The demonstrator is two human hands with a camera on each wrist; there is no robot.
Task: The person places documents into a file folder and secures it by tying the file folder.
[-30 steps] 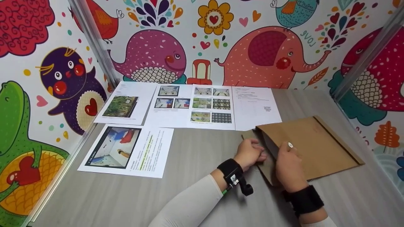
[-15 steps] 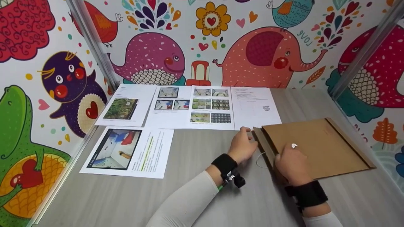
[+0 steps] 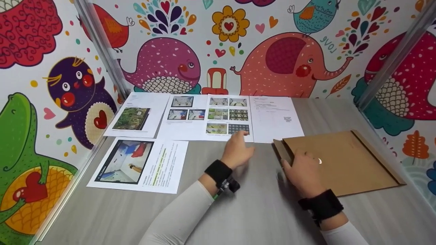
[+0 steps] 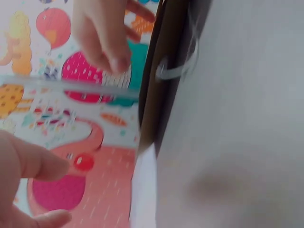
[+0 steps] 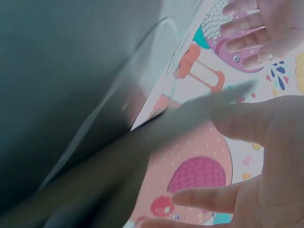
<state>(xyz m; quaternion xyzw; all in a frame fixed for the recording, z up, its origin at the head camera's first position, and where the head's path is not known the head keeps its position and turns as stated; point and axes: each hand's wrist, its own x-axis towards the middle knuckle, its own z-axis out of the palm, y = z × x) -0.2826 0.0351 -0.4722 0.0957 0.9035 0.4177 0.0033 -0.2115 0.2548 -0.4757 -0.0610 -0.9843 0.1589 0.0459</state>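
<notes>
A brown kraft-paper envelope (image 3: pixel 344 163) lies on the right of the table, its narrow flap along the left side. My right hand (image 3: pixel 304 173) is over the envelope's left edge, fingers relaxed and spread, holding nothing; whether it touches the paper I cannot tell. In the left wrist view, a pale string (image 4: pixel 183 71) loops out from the envelope's edge. My left hand (image 3: pixel 237 149) is left of the envelope, near the lower edge of the printed sheet with several small pictures (image 3: pixel 223 136). Its thumb and fingers are apart, with nothing between them.
A row of printed sheets lies along the back, including a text page (image 3: pixel 276 126) and a garden-photo page (image 3: pixel 153 102). Another sheet with highlighted text (image 3: pixel 172 180) lies front left. Patterned walls (image 3: pixel 224 54) enclose the grey table (image 3: pixel 252 211).
My left hand has moved left, away from the envelope toward the sheets. The envelope has come down flatter and shifted slightly right. My right hand has loosened and moved a little left.
</notes>
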